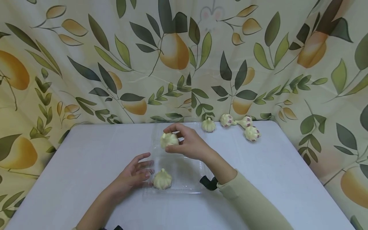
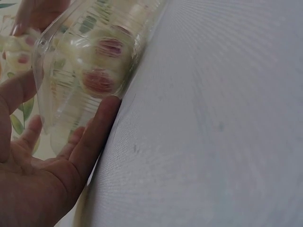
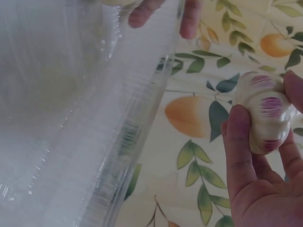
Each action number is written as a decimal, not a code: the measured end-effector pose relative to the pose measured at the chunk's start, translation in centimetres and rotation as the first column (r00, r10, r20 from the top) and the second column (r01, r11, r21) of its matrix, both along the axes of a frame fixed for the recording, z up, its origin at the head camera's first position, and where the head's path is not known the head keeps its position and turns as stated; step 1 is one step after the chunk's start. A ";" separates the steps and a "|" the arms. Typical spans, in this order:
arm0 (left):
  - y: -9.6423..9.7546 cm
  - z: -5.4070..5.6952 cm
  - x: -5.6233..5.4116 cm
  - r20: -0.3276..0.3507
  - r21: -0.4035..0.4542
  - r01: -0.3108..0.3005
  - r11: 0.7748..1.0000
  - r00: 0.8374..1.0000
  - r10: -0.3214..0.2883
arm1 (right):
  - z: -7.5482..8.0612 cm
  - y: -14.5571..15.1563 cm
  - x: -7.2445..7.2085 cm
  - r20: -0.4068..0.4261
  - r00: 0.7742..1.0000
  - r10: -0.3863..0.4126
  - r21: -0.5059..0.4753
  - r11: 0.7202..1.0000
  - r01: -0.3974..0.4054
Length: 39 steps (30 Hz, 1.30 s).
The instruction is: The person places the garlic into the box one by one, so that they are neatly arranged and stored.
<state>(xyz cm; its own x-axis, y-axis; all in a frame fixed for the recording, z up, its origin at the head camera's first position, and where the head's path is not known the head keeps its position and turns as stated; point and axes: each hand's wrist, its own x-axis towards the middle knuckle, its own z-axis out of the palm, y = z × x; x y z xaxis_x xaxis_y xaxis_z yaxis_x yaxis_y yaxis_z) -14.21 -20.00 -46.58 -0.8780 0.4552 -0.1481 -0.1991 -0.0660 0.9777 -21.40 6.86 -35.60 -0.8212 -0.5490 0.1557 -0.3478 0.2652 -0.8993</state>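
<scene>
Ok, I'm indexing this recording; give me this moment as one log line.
right hand: holds garlic bulb above table | left hand: beside clear container | container: one bulb inside | table's far side: four bulbs

Pale garlic bulb (image 1: 169, 141) held, apparently above clear plastic tray (image 1: 187, 179); second bulb (image 1: 162, 180) inside, near-left, stem up.

Right hand (image 1: 189, 142) in pinch, thumb (image 1: 175, 149) opposing bent fingers (image 1: 177, 127); right forearm (image 1: 220, 165) runs back rightward from it. Left hand (image 1: 134, 172) left of right hand, closer in, fingers loosely extended, apart.
</scene>
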 end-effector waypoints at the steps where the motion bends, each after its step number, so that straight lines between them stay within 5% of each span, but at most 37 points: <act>1: 0.0 0.0 0.0 0.000 0.002 0.000 1.000 1.000 0.000 | -0.1 -0.1 0.0 0.003 1.000 0.000 0.009 1.000 0.000; 13: 0.0 0.1 0.1 -0.014 0.005 -0.005 1.000 1.000 0.005 | -0.9 -1.0 -0.5 0.032 0.998 0.045 0.154 0.987 -0.050; 29: 0.0 0.1 0.1 -0.001 0.000 0.001 1.000 1.000 -0.001 | -2.1 -2.0 -1.3 -0.031 0.991 0.132 0.344 0.932 -0.114; 39: 0.0 0.1 0.1 0.010 -0.004 -0.004 1.000 1.000 0.004 | -3.3 -3.0 -1.3 0.011 0.987 0.163 0.437 0.887 -0.151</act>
<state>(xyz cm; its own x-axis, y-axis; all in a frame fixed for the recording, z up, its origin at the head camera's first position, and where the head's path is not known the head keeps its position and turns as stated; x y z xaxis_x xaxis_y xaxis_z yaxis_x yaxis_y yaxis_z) -14.13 -20.01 -46.50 -0.8782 0.4512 -0.1585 -0.2087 -0.0633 0.9759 -22.72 3.88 -38.89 -0.7175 -0.6880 -0.1086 -0.4387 0.5675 -0.6967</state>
